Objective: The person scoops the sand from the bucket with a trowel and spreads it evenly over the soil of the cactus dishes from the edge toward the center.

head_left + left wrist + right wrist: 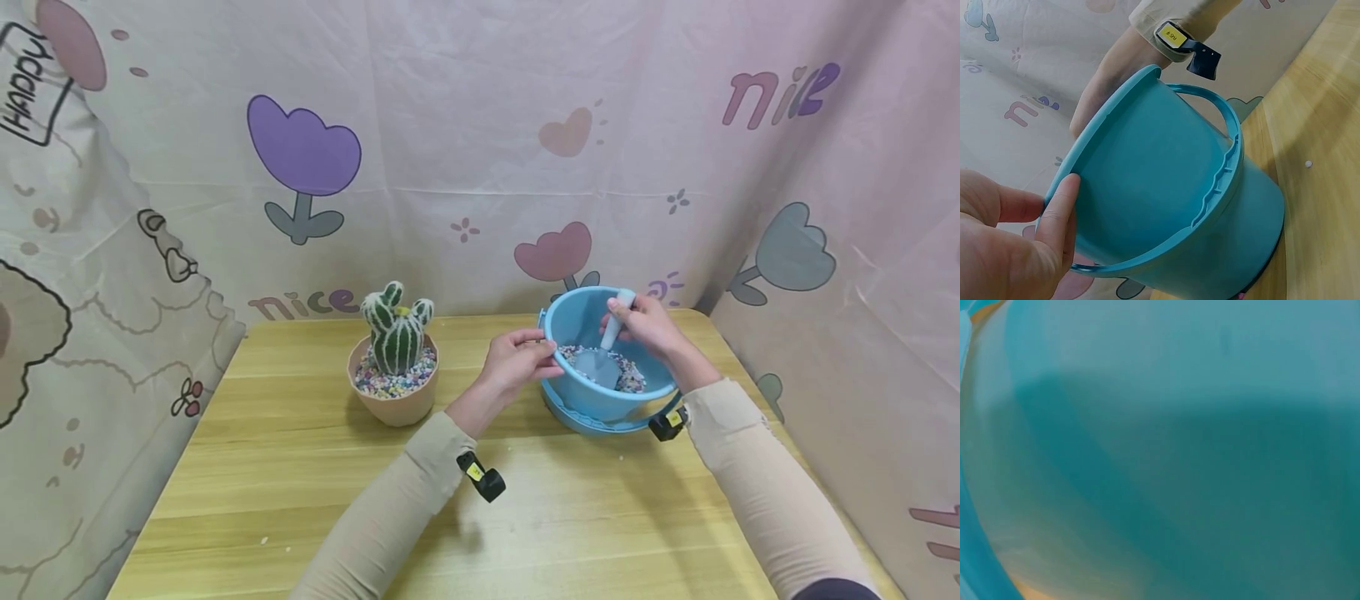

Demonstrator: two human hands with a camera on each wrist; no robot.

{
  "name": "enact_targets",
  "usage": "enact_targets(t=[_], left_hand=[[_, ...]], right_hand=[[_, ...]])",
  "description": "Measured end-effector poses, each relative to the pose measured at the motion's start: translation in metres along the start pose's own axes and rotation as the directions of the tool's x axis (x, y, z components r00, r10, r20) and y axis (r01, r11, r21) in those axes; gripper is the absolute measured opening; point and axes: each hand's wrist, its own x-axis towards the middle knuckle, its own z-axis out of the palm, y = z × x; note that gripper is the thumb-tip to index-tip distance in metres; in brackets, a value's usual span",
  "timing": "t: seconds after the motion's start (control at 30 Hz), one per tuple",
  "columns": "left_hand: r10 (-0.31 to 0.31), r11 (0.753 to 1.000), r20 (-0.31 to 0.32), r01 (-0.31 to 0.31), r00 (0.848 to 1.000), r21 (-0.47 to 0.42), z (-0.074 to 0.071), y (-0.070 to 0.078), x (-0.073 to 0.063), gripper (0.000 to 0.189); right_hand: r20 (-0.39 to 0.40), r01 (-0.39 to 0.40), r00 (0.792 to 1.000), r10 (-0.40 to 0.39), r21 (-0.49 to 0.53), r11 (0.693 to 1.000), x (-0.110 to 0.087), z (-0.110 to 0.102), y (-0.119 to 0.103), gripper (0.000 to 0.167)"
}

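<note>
A blue bucket (607,408) stands tilted toward me at the right of the table, with small multicoloured pebbles (633,377) inside. My left hand (517,360) pinches its left rim between thumb and fingers; the left wrist view shows the thumb outside and a fingertip over the rim (1100,115). My right hand (647,323) reaches over the bucket and grips the pale handle of a small shovel (611,329). The shovel's translucent blue blade rests among the pebbles. Only the bucket's blue wall (1210,487) fills the right wrist view, hiding that hand.
To the left stands a peach flowerpot (397,408) holding a fuzzy cactus (397,342) in coloured pebbles. The bucket's blue carrying handle (577,421) hangs low across its front. A few white specks lie on the wooden table (300,467). Printed cloth (450,125) walls the back and sides.
</note>
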Motion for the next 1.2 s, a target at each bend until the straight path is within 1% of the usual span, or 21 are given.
enact_targets(t=[0.17,0.43,0.53,0.9,1.07,1.2], left_hand=[[-0.003,1.0,0.0,0.003,1.0,0.004,0.0001,0.0003,-0.0004,0.04],[-0.01,1.0,0.007,0.01,1.0,0.006,0.0007,0.0009,-0.0002,0.041],[-0.011,1.0,0.007,0.011,1.0,0.009,0.0008,0.0013,-0.0001,0.042],[-0.014,1.0,0.005,0.014,1.0,0.011,0.0011,0.0017,-0.0005,0.041],[-0.011,1.0,0.001,0.011,1.0,0.004,0.0013,0.0017,0.0003,0.039],[-0.014,1.0,0.0,0.014,1.0,-0.004,0.0008,0.0021,0.0007,0.039]], right_hand=[[0.01,0.015,1.0,-0.015,0.004,1.0,0.0009,-0.0003,0.0019,0.055],[0.022,0.035,0.999,-0.034,-0.047,0.998,0.0011,-0.0038,0.0042,0.054],[0.033,0.035,0.999,-0.034,-0.051,0.998,0.0015,-0.0049,0.0045,0.053],[0.057,0.023,0.998,-0.022,-0.008,1.0,0.0021,-0.0072,0.0055,0.047],[0.088,0.007,0.996,-0.011,0.052,0.999,0.0037,-0.0081,0.0047,0.045],[0.118,-0.007,0.993,-0.004,0.096,0.995,0.0038,-0.008,0.0037,0.048]])
